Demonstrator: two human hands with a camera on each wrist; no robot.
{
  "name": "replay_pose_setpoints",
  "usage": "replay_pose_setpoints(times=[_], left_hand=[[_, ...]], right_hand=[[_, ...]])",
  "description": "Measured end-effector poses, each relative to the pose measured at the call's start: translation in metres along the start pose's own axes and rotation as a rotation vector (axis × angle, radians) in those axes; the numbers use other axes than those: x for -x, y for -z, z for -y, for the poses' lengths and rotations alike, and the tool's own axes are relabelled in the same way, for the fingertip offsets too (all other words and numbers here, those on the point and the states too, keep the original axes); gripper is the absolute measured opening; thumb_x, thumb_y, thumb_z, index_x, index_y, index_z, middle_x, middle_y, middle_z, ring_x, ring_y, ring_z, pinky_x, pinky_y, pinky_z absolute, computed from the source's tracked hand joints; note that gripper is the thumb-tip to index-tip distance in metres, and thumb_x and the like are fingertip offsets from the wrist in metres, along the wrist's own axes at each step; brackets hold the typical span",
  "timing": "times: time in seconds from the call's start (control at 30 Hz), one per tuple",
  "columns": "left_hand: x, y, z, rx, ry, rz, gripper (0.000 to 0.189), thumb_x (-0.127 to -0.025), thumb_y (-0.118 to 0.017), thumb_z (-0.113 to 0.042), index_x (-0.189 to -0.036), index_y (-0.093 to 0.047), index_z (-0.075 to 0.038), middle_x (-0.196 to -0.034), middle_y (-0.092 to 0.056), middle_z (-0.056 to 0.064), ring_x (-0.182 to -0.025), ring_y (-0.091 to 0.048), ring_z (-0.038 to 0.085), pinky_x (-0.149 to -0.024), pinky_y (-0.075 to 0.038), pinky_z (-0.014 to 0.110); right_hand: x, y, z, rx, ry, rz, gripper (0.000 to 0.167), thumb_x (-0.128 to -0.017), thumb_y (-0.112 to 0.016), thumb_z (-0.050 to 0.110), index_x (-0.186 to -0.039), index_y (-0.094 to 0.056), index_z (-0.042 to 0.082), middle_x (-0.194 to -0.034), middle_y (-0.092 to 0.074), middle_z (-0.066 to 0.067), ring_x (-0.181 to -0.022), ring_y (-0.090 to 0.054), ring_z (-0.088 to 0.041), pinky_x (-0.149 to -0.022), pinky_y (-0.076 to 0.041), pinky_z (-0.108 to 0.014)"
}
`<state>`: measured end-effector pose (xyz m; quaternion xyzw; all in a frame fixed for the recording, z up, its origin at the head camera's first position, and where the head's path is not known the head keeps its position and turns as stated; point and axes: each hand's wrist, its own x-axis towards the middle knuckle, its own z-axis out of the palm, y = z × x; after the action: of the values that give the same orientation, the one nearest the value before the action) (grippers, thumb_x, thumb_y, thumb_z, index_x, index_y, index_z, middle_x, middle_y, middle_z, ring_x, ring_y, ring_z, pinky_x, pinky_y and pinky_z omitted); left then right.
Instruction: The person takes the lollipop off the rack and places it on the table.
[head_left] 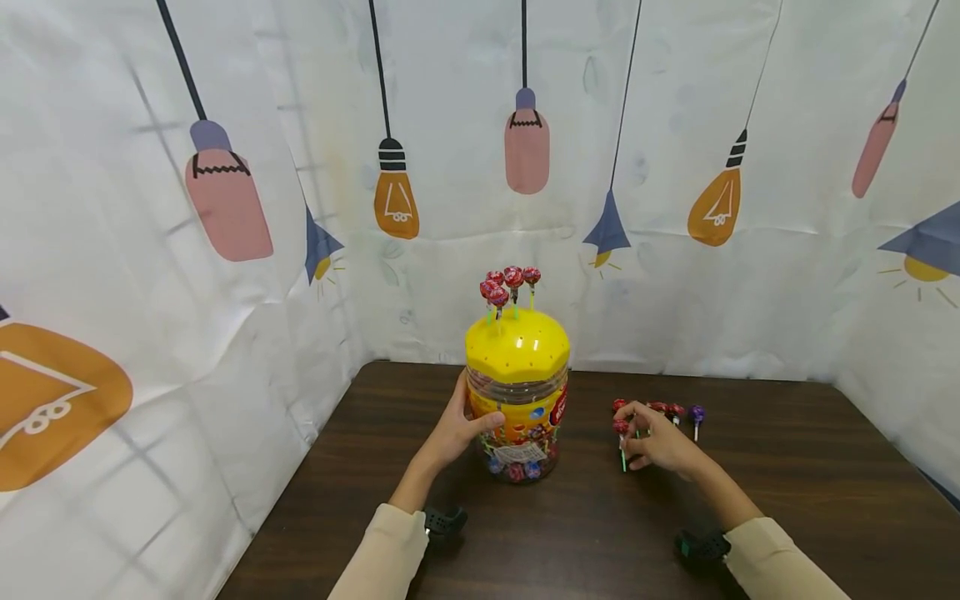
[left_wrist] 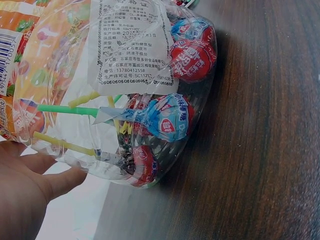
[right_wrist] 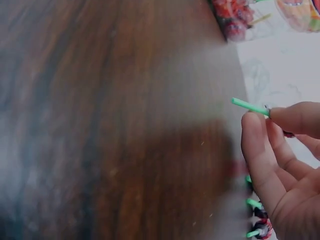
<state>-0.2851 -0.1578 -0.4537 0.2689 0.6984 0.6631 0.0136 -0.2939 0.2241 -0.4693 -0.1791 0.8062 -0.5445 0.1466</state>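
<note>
A clear plastic candy jar (head_left: pixel 525 421) with a domed yellow lid (head_left: pixel 528 354) stands upright on the table. Several red-wrapped lollipops (head_left: pixel 513 276) stick up out of holes in the lid. My left hand (head_left: pixel 457 425) grips the jar's left side, thumb across its front. Through the jar wall, the left wrist view shows wrapped lollipops (left_wrist: pixel 170 117) and a white printed label (left_wrist: pixel 130 45). To the right of the jar, my right hand (head_left: pixel 662 442) pinches a red lollipop (head_left: pixel 621 426) by its stick; the green stick end (right_wrist: pixel 247 105) pokes past the fingertips in the right wrist view.
Beyond the right hand lie several loose lollipops, including a red one (head_left: pixel 677 410) and a purple one (head_left: pixel 697 414). The dark wooden table (head_left: pixel 787 467) meets a white printed curtain (head_left: pixel 465 208) behind and at both sides.
</note>
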Motion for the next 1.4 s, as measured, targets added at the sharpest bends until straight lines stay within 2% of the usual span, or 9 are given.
replay_pose_setpoints(times=[0.23,0.53,0.77,1.4], left_hand=[[0.002,0.0,-0.004,-0.054,0.022,-0.026,0.095,-0.092,-0.074,-0.044,-0.161,-0.008,-0.042,-0.158,-0.036,0.003,-0.137,-0.049,0.025,-0.111,-0.047,0.046],[0.001,-0.001,-0.005,-0.039,0.018,-0.023,0.094,-0.092,-0.075,-0.043,-0.16,-0.01,-0.042,-0.155,-0.041,0.004,-0.135,-0.051,0.025,-0.11,-0.047,0.047],[-0.001,0.0,-0.002,-0.024,0.021,-0.019,0.093,-0.093,-0.075,-0.041,-0.16,-0.011,-0.043,-0.153,-0.043,0.004,-0.133,-0.052,0.025,-0.109,-0.048,0.046],[-0.001,0.0,-0.001,-0.026,-0.002,-0.006,0.094,-0.093,-0.075,-0.042,-0.161,-0.009,-0.041,-0.154,-0.04,0.005,-0.134,-0.051,0.026,-0.11,-0.048,0.047]], right_hand=[[0.001,0.003,-0.007,0.038,-0.021,0.009,0.04,-0.102,-0.059,0.003,-0.137,-0.043,-0.004,-0.098,-0.058,-0.018,-0.084,-0.066,-0.027,-0.068,-0.061,-0.042],[0.001,0.005,-0.01,0.148,-0.026,0.01,0.035,-0.1,-0.061,0.005,-0.133,-0.05,-0.002,-0.095,-0.062,-0.015,-0.08,-0.065,-0.025,-0.065,-0.06,-0.039],[-0.001,0.005,-0.011,0.241,-0.018,0.02,0.031,-0.099,-0.064,0.008,-0.127,-0.055,0.002,-0.087,-0.062,-0.011,-0.073,-0.061,-0.022,-0.06,-0.056,-0.036],[-0.002,0.006,-0.01,0.249,-0.033,0.027,0.034,-0.097,-0.069,0.011,-0.127,-0.056,0.003,-0.086,-0.06,-0.009,-0.072,-0.061,-0.022,-0.059,-0.057,-0.036]])
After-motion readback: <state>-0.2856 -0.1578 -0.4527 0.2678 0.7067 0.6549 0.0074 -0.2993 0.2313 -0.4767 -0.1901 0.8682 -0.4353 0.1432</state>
